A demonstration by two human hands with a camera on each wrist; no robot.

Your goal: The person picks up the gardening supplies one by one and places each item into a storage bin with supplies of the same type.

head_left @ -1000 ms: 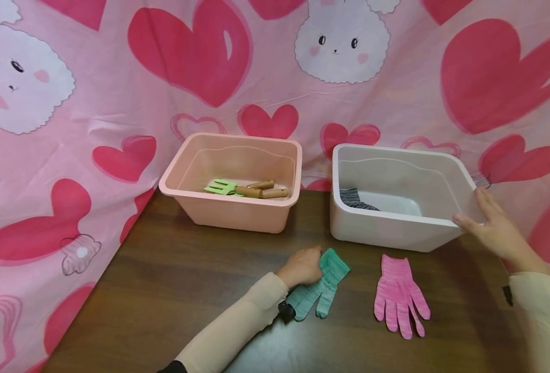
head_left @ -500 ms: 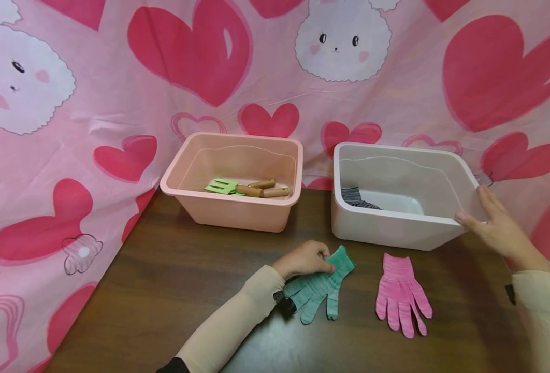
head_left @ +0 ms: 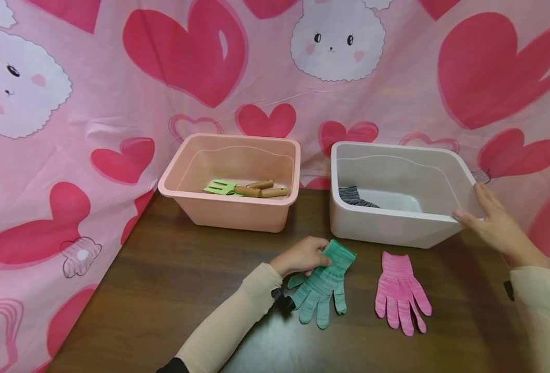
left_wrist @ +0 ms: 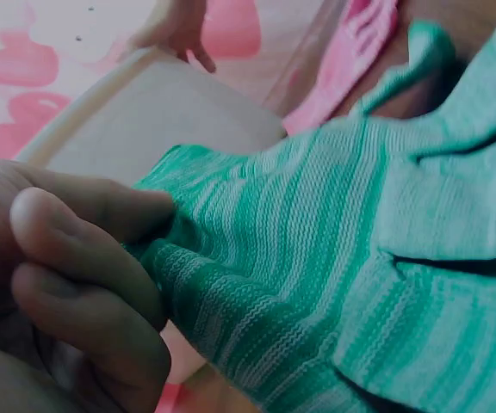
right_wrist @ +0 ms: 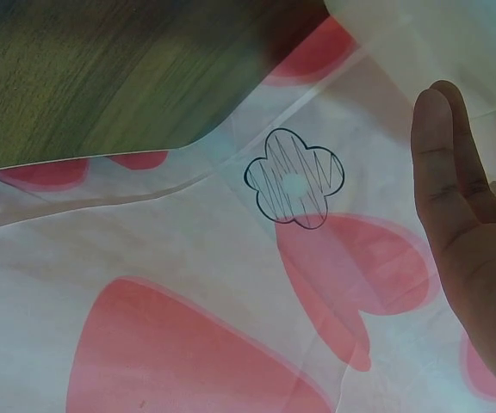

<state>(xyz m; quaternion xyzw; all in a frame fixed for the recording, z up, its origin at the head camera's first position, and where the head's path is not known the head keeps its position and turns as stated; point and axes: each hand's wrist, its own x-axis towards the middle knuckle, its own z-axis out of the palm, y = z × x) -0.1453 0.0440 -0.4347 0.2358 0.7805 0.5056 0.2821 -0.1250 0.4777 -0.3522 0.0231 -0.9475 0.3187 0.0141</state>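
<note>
My left hand pinches a green-and-white striped knit glove close to its cuff. In the left wrist view the curled fingers of the left hand bunch the glove's knit fabric, and its glove fingers spread to the right. On the right side, my right hand rests against the right corner of a whitish plastic bin, thumb at the rim. The right wrist view shows the straight fingers of the right hand by the bin wall. A pink knit glove lies flat below the bin.
A grey-black striped knit piece lies inside the whitish bin. To the left stands a peach bin holding a green garden fork and wooden-handled tools. Heart-patterned cloth hangs behind the brown table.
My left hand has shifted its hold on the green glove, and the glove has turned and fanned out, its cuff moving slightly up and right. My right hand stays at the whitish bin.
</note>
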